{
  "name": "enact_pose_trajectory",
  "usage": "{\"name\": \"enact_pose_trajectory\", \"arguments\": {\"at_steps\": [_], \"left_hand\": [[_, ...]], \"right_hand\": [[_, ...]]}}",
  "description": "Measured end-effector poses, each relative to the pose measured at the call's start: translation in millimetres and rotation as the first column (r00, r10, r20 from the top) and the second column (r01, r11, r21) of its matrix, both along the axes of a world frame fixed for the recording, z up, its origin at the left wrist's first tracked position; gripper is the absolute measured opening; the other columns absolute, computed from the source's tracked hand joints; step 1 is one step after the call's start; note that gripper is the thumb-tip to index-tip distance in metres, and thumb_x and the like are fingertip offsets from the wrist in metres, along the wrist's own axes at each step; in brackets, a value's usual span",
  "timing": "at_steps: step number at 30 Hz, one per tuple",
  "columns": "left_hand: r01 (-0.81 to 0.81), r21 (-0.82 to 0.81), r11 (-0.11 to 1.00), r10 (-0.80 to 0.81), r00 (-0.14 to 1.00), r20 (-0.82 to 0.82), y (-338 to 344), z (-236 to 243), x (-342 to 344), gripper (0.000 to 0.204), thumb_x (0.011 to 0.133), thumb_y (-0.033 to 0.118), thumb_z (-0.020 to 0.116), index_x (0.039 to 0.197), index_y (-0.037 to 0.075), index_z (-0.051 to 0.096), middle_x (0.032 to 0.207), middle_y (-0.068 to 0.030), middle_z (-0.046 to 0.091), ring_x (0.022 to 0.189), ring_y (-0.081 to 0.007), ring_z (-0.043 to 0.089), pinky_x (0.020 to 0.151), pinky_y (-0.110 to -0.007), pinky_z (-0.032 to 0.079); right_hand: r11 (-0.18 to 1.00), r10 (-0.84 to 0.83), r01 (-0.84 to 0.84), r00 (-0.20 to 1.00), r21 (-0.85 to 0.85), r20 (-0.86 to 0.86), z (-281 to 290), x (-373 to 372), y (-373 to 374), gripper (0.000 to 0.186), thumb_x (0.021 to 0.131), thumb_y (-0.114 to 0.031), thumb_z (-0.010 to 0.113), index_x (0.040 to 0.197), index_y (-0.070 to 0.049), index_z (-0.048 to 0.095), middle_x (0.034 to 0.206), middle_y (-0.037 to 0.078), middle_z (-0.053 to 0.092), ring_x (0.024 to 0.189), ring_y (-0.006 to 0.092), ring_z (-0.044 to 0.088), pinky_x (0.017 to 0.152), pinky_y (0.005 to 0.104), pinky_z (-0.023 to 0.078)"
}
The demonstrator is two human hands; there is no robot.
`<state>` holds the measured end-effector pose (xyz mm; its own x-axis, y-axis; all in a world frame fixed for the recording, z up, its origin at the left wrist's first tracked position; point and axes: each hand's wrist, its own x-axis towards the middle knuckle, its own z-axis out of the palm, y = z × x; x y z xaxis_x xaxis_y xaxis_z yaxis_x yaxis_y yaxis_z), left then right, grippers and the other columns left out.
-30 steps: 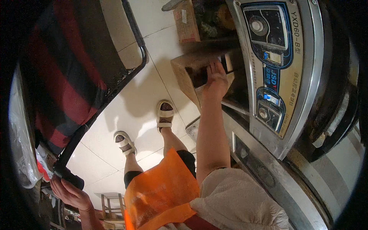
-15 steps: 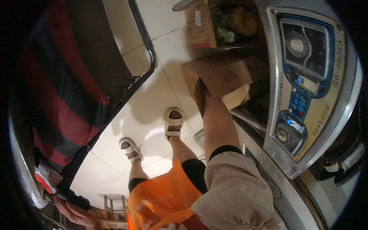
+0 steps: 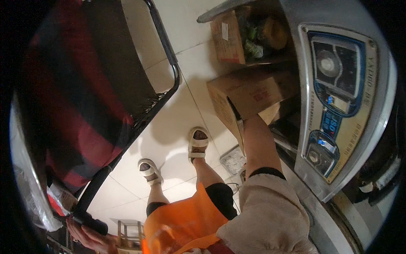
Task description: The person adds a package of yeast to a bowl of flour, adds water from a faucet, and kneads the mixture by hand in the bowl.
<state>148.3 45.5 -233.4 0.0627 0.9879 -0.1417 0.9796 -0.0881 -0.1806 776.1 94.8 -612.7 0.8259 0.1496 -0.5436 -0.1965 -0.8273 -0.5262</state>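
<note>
My right forearm (image 3: 260,144) reaches down into an open brown cardboard box (image 3: 253,91) on the tiled floor. The hand itself is hidden behind the box's flap. At the lower left, my left hand (image 3: 86,238) grips the end of a black tubular handle (image 3: 97,192). That handle belongs to a frame carrying red and black striped fabric (image 3: 76,106). I wear a beige sleeve (image 3: 270,216) and an orange apron (image 3: 182,220).
A grey machine with a blue control panel (image 3: 334,114) stands on the right. A second cardboard box holding greens (image 3: 230,40) sits beyond the first. My sandalled feet (image 3: 198,142) stand on pale tiles near a floor drain (image 3: 232,160). A small wooden stool (image 3: 127,235) is at the bottom.
My right hand was visible at the box's opening and has gone down inside it, out of sight. My head has tilted, so the box and machine look nearer. My left hand still grips the handle.
</note>
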Motion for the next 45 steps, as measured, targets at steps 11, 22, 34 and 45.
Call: {"name": "enact_pose_trajectory", "arguments": {"at_steps": [11,22,34,45], "left_hand": [[-0.109,0.242,0.964,0.026,0.946,0.323,21.1,-16.9,39.7,0.012,0.079,0.019,0.059,0.077,0.008,0.056,0.082,-0.0142,0.054,0.085,-0.0347,0.053,0.084,-0.055,0.039],[0.408,-0.164,0.898,0.138,0.092,0.986,-101.3,262.7,10.2,0.02,0.073,0.018,0.066,0.088,0.005,0.063,0.095,-0.0159,0.06,0.088,-0.0296,0.061,0.082,-0.056,0.046],[-0.563,0.216,0.798,0.126,0.506,0.853,-352.5,284.5,-264.8,0.029,0.076,0.025,0.063,0.101,0.011,0.07,0.084,-0.0154,0.065,0.073,-0.0326,0.063,0.065,-0.044,0.051],[-0.824,-0.502,0.262,-0.225,-0.559,0.798,-467.5,361.5,-532.0,0.026,0.089,0.015,0.068,0.107,-0.004,0.067,0.095,-0.0064,0.07,0.084,-0.0125,0.063,0.075,-0.029,0.052]], "right_hand": [[0.757,0.654,-0.641,0.748,-0.131,0.117,307.5,-128.7,-128.5,0.031,0.093,-0.025,0.058,0.094,0.005,0.067,0.07,0.007,0.061,0.062,0.014,0.053,0.058,0.0344,0.044],[-0.482,0.875,-0.828,-0.468,0.285,0.122,543.1,-425.1,-100.0,0.034,0.086,-0.036,0.065,0.095,-0.003,0.066,0.077,0.013,0.065,0.071,0.0235,0.063,0.065,0.0412,0.05],[-0.696,0.528,-0.389,-0.847,0.604,0.062,681.2,-750.9,-204.0,0.035,0.085,-0.026,0.066,0.11,-0.003,0.062,0.092,0.01,0.066,0.087,0.0223,0.064,0.077,0.0359,0.05],[-0.604,0.333,-0.311,-0.935,0.734,-0.122,753.5,-1093.5,-327.8,0.071,0.072,-0.013,0.08,0.134,-0.003,0.047,0.115,0.01,0.065,0.1,0.0184,0.064,0.085,0.0349,0.051]]}}
